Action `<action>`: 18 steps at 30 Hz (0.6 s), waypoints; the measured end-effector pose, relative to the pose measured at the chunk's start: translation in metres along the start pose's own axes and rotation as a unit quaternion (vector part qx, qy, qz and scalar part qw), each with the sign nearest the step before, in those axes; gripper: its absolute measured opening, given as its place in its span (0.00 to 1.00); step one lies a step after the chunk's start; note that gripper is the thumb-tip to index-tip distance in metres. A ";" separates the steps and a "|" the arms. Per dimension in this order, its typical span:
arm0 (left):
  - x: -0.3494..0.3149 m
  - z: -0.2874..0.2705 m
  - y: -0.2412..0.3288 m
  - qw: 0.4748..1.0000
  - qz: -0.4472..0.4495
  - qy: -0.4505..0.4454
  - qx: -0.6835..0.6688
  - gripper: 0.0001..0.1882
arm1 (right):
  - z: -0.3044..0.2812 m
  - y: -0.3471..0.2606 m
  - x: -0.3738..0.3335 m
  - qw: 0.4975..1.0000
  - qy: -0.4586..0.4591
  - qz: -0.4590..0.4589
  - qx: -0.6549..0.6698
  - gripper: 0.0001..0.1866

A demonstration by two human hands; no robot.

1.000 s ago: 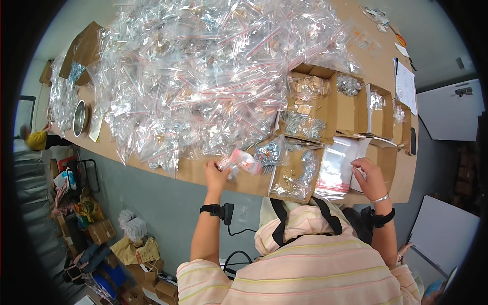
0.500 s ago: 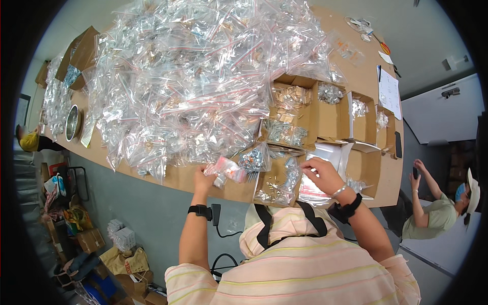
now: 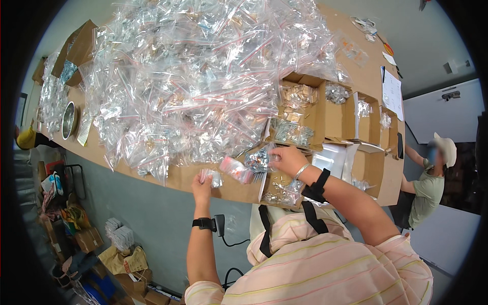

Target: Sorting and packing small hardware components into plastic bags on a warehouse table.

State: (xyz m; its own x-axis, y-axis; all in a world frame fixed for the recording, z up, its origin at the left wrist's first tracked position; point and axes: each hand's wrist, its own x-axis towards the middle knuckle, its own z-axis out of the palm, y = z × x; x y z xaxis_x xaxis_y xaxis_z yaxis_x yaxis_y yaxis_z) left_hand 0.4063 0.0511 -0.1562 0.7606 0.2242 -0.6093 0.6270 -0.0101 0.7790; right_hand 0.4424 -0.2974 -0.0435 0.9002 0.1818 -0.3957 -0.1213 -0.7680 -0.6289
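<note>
Between the fingertips of my left hand (image 3: 202,186) is a small clear plastic bag (image 3: 213,178) with pale contents, just above the table's front edge. To its right lies a pink-and-clear bag (image 3: 236,170), apart from both hands. My right hand (image 3: 291,161) reaches across the front carton, its fingers bent together at the right edge of a clear bag of small metal hardware (image 3: 257,159). The exact grip of those fingertips is partly hidden. Under that wrist sits an open cardboard box (image 3: 264,189) with small brass-coloured pieces and little bags in it.
A large heap of clear zip bags (image 3: 188,86) covers most of the table (image 3: 351,30). Open cartons (image 3: 333,119) with sorted parts stand at the right. A metal bowl (image 3: 70,120) is at the far left. Another person (image 3: 429,188) stands beyond the table's right end.
My right hand has moved left from the stack of clear bags to the hardware bag. The pink bag now lies apart from my left hand, which keeps the small clear bag.
</note>
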 end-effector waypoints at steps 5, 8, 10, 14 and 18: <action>-0.007 0.022 0.004 0.975 0.140 0.068 0.159 0.22 | 0.025 -0.004 -0.003 0.996 0.085 0.009 0.018 0.17; -0.009 0.022 0.001 0.951 0.195 0.102 0.218 0.22 | 0.026 -0.015 -0.003 0.997 0.056 0.048 0.034 0.19; -0.012 0.028 0.009 0.948 0.220 0.109 0.204 0.21 | 0.026 -0.005 -0.001 0.997 0.051 0.025 0.049 0.19; -0.011 0.026 0.021 0.952 0.199 0.062 0.224 0.22 | 0.029 0.006 0.003 0.996 0.061 -0.067 -0.014 0.16; -0.014 0.030 0.026 0.935 0.210 0.064 0.280 0.23 | 0.023 0.000 0.008 0.998 0.016 -0.049 -0.022 0.12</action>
State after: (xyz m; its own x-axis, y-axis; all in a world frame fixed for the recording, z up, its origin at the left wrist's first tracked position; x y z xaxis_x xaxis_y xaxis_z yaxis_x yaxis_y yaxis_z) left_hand 0.4166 0.0179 -0.1319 0.9556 0.1998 -0.2167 0.2946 -0.6239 0.7239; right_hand 0.4396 -0.2821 -0.0619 0.9197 0.2384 -0.3120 -0.0146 -0.7734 -0.6338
